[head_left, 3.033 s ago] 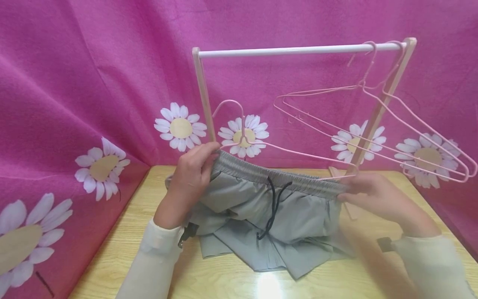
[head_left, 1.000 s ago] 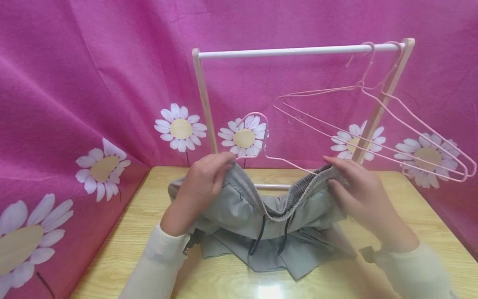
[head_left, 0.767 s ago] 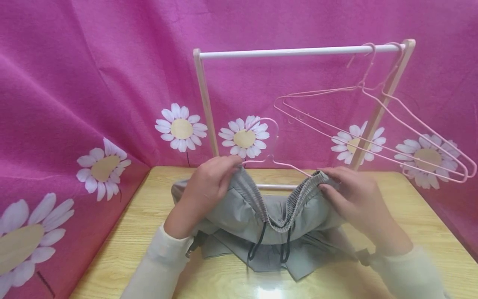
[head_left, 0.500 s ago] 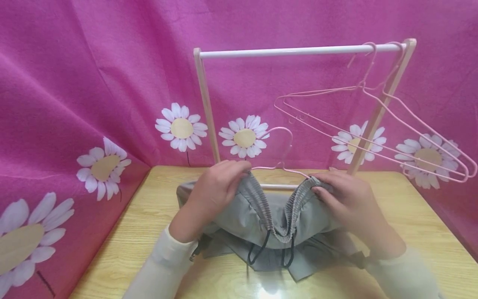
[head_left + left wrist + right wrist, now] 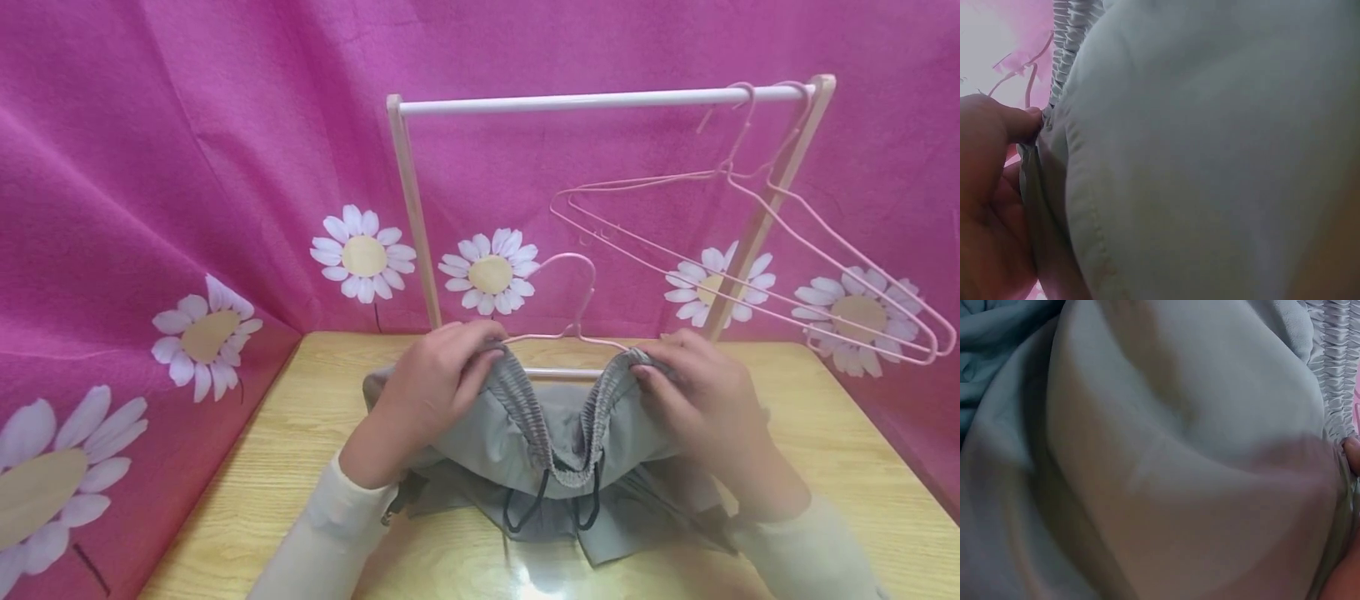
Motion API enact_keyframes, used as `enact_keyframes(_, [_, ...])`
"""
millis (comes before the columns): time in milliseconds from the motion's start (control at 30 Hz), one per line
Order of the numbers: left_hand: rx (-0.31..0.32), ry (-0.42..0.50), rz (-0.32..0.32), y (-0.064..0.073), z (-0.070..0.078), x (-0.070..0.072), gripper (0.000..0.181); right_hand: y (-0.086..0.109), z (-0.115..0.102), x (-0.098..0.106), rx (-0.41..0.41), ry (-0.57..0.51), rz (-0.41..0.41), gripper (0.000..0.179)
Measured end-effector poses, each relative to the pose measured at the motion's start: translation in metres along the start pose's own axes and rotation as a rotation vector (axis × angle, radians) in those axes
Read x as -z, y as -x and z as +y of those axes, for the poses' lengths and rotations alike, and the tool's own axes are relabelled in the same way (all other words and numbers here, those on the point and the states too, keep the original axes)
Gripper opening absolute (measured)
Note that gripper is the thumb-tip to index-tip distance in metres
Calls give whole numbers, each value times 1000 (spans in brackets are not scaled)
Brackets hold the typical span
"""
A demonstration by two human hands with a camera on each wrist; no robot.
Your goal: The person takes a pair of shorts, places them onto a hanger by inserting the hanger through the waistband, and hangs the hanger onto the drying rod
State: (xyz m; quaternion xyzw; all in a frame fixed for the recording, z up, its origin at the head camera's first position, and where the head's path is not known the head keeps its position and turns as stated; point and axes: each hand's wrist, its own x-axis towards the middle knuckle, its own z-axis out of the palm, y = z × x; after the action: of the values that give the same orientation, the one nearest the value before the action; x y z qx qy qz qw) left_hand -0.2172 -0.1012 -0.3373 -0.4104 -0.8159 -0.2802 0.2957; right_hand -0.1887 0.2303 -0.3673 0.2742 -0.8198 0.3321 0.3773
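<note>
Grey shorts (image 5: 498, 442) with black drawstrings (image 5: 597, 500) are held by the waistband in the head view. My left hand (image 5: 427, 387) pinches its left end, thumb towards me, and my right hand (image 5: 708, 408) pinches the right end. Between the hands the gathered waistband droops in a deep U. A pink hanger (image 5: 576, 327) sits at the waistband opening, hook upward, its arms running to both hands; its lower part is hidden. Close grey cloth (image 5: 1197, 150) fills the left wrist view, with a thumb and fingers on its edge. Only fingertips (image 5: 1352, 453) show at the right wrist view's edge.
Behind the shorts stands a rack with a white rail (image 5: 555, 102) and wooden posts (image 5: 411, 200). Pink hangers (image 5: 738, 179) hang at its right end. A low white bar (image 5: 562, 373) crosses near the wooden table (image 5: 277, 450). Pink daisy-printed cloth (image 5: 247, 100) surrounds it.
The hands have come closer together, and the waistband has gone from stretched nearly straight to sagging in a U. The held hanger's hook has moved right and lower, with both hands still gripping.
</note>
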Motion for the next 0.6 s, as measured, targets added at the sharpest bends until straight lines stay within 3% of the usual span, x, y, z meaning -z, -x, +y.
enact_keyframes(333, [28,-52,43,1,-7,15,34,-3,-3,9,-33,-1,84,29])
enact_keyframes(600, [48,-42,56,2,-10,19,25,-3,-1,16,-48,-52,127,31])
